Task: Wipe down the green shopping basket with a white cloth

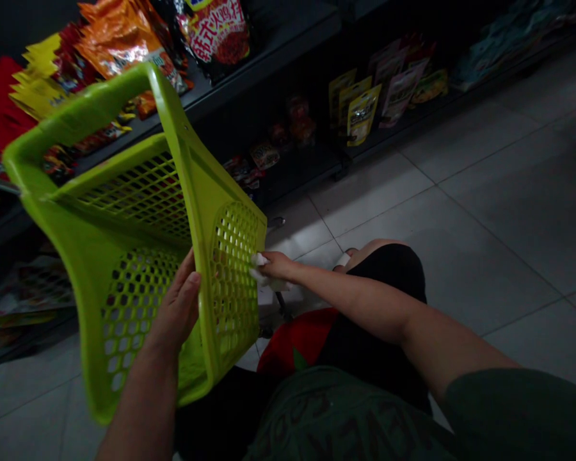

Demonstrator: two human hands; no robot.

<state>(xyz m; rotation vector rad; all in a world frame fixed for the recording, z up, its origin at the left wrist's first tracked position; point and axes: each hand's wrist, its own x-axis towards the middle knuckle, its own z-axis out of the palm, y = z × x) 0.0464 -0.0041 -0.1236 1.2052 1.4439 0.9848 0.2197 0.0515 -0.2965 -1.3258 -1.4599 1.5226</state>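
A lime-green plastic shopping basket (125, 211) with mesh walls is tipped on its side over my lap, its handle pointing up and left. My left hand (175, 307) reaches inside it, fingers together and pressed flat on the inner side wall. My right hand (274, 267) is at the basket's outer right edge, its fingers closed on a crumpled white cloth (264, 276) that presses against the mesh.
Dark store shelves (269, 70) run along the left and back, stocked with snack bags in orange, yellow and red (125, 38). More packets (365, 109) stand on the lowest shelf. Grey floor tiles (484, 192) spread to the right. My knee (384, 256) is below the right hand.
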